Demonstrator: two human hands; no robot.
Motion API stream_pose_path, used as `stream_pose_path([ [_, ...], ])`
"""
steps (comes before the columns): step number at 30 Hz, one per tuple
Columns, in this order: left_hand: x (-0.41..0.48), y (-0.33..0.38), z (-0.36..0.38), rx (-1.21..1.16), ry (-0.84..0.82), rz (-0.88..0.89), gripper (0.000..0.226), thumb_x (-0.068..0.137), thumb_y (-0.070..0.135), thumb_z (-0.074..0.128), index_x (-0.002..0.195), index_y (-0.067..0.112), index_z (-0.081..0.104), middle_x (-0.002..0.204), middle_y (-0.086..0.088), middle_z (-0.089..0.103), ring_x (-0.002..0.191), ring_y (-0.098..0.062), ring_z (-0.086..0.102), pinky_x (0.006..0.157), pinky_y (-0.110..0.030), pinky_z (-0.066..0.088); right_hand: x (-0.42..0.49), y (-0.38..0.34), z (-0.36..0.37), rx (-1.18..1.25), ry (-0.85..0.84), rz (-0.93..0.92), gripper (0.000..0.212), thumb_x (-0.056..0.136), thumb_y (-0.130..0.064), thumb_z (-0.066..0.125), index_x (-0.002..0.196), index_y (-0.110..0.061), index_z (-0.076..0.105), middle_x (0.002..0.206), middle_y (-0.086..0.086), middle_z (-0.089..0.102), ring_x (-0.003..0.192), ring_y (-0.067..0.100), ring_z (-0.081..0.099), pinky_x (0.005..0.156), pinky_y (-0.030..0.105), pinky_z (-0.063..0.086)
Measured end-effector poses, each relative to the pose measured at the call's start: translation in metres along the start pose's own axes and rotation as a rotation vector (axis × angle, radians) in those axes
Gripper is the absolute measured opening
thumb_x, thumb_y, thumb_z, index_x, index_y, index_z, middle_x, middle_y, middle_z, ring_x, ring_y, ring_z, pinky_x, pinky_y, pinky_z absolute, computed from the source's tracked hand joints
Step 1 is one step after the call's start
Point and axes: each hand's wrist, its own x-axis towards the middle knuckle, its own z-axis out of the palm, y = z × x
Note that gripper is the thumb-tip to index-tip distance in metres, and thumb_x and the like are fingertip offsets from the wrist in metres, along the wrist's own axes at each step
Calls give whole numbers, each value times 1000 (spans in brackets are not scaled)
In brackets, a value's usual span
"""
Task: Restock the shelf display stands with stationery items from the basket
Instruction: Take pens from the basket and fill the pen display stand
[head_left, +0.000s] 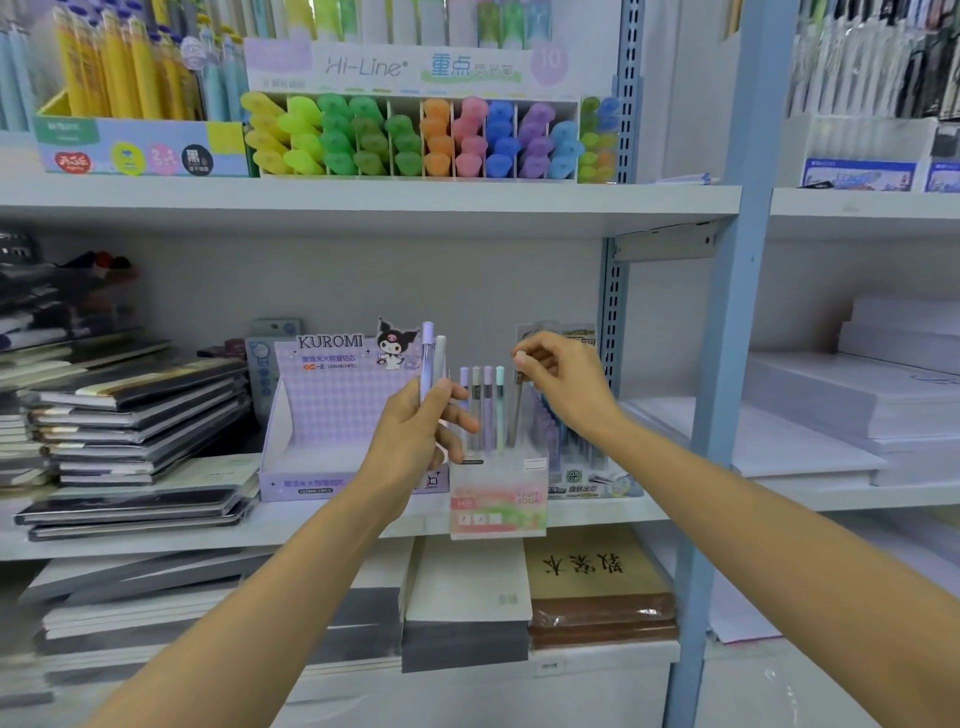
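Head view shows a small frosted plastic display stand (498, 499) with a pink and green label, at the front edge of the pale grey middle shelf (322, 519). Four slim pastel tubes (488, 405) stand upright inside the stand. Above its right side, the right hand (566, 384) pinches the top of a dark grey slim tube (516, 415), whose lower end reaches down to the stand's opening. Just left of the stand, the left hand (415, 431) grips two more tubes upright, a lilac tube (427, 358) and a pale grey tube (440, 353). A purple checked Kuromi carton (322, 415) stands left of the stand.
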Motion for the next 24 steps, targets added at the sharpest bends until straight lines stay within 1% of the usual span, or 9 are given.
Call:
stream_pose_path([
  [2, 1, -1, -1, 3, -4, 9, 28, 104, 30, 38, 101, 12, 59, 75, -5, 69, 45, -14, 52, 40, -19, 34, 2, 1, 0, -24, -20, -7, 13, 95, -12, 59, 100, -4, 69, 88, 4, 68, 73, -1, 59, 68, 4, 45],
  [5, 2, -2, 0, 16, -15, 21, 27, 104, 29, 38, 101, 12, 59, 74, -4, 70, 44, -13, 51, 40, -19, 35, 8, 2, -1, -46, -45, -9, 12, 95, -11, 59, 99, -4, 68, 87, 7, 69, 70, 2, 61, 68, 6, 47],
  [8, 2, -3, 1, 28, -20, 32, 26, 104, 28, 39, 99, 13, 60, 74, -4, 70, 43, -13, 50, 40, -19, 35, 9, 3, 2, -27, -54, 7, 12, 94, -11, 61, 102, -5, 67, 87, 7, 69, 75, 11, 64, 75, 17, 53],
  [11, 2, -3, 0, 37, -26, 39, 26, 104, 29, 40, 99, 15, 61, 73, -3, 70, 44, -12, 50, 41, -19, 36, 6, 6, 7, -53, -23, -14, 12, 92, -13, 63, 104, -11, 62, 86, 3, 66, 81, 12, 62, 74, 22, 50],
  [13, 2, -2, -1, 40, -34, 41, 27, 104, 30, 40, 99, 15, 62, 74, -3, 69, 44, -12, 51, 41, -19, 37, 8, 9, 11, -169, 6, -40, 5, 91, -16, 65, 95, -14, 64, 93, -1, 62, 87, 12, 58, 77, 28, 48],
  [15, 2, -1, -2, 38, -44, 47, 28, 104, 31, 40, 100, 15, 63, 72, -2, 68, 44, -13, 51, 41, -19, 37, 10, 13, 14, -258, -14, 4, 6, 90, -21, 66, 92, -16, 67, 102, 0, 54, 99, 15, 53, 84, 33, 46],
  [18, 2, 0, -3, 35, -48, 61, 29, 103, 32, 41, 103, 14, 64, 66, 1, 65, 44, -12, 51, 40, -19, 38, 12, 16, 13, -306, -98, 98, 16, 92, -28, 63, 103, -17, 70, 111, 3, 48, 107, 18, 49, 89, 32, 44],
  [21, 1, 1, -3, 45, -55, 77, 29, 102, 33, 43, 104, 14, 65, 62, 3, 60, 44, -11, 49, 41, -19, 38, 10, 7, 6, -182, -50, 66, 22, 94, -30, 60, 111, -18, 68, 111, 4, 53, 102, 15, 52, 91, 29, 44],
  [24, 1, 2, -2, 41, -56, 89, 28, 102, 34, 45, 103, 16, 67, 61, 2, 57, 43, -11, 46, 41, -19, 37, 9, -17, -2, 102, -24, 30, 20, 96, -29, 57, 110, -18, 66, 102, -2, 63, 86, 6, 58, 77, 20, 44],
])
